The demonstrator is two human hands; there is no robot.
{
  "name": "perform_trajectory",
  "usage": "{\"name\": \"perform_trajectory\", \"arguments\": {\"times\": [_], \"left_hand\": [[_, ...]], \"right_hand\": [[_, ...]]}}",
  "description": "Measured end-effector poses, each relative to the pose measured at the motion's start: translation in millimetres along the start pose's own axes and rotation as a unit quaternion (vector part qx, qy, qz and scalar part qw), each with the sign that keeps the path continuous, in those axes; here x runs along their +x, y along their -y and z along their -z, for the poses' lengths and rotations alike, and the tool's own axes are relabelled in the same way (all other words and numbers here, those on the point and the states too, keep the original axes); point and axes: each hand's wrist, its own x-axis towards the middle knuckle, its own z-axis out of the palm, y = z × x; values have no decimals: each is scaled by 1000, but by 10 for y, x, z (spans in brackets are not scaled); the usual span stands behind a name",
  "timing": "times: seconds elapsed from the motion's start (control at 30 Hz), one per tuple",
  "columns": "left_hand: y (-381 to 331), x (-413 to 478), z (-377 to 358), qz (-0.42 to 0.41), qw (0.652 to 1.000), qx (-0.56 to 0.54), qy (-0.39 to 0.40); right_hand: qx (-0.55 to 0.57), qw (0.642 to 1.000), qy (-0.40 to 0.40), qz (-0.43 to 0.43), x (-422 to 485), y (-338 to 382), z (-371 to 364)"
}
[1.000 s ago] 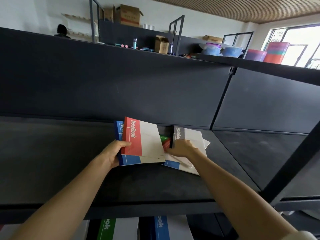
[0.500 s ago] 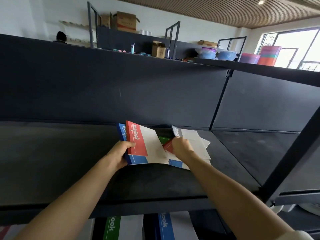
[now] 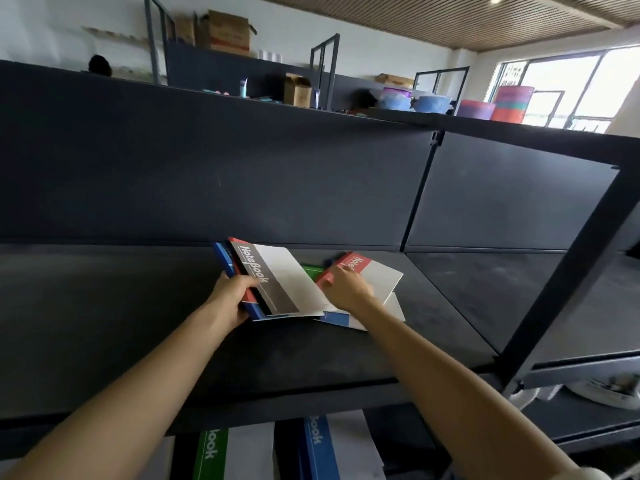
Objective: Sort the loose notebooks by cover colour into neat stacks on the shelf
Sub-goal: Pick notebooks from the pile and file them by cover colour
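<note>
On the dark shelf (image 3: 138, 323) my left hand (image 3: 232, 295) grips the spine side of a small stack of notebooks. A grey-banded notebook (image 3: 277, 282) lies on top of it, with red and blue covers showing beneath. To the right, my right hand (image 3: 348, 289) rests on a red-banded notebook (image 3: 367, 275) that tops a loose pile. Part of a green cover (image 3: 311, 270) shows between the two piles, and a blue-banded notebook (image 3: 337, 317) sticks out under my right wrist.
The shelf's dark back panel (image 3: 242, 188) rises right behind the notebooks. A slanted black post (image 3: 568, 271) stands at the right front. Green (image 3: 211, 455) and blue (image 3: 320, 448) notebooks lie on the shelf below. Boxes and tubs sit on top.
The grey-banded notebook has gone from my right hand's pile onto the stack in my left hand, covering the red one. My right hand now rests on a red-banded notebook.
</note>
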Motion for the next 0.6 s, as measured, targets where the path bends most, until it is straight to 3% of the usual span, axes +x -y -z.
{"name": "perform_trajectory", "arguments": {"times": [0.1, 0.27, 0.37, 0.47, 0.6], "left_hand": [[-30, 34, 91, -1, 1000, 7, 2], [-20, 21, 175, 0, 1000, 11, -7], [1, 44, 219, 4, 1000, -2, -19], [17, 21, 253, 13, 1000, -11, -21], [32, -11, 285, 14, 1000, -5, -9]], "right_hand": [[-82, 992, 79, -46, 112, -299, -97], [-198, 970, 127, 67, 76, -311, 65], [-309, 940, 76, 120, -8, -239, 72], [-351, 921, 0, 170, -39, -172, -27], [-306, 943, -40, 127, -54, -87, 7]]}}
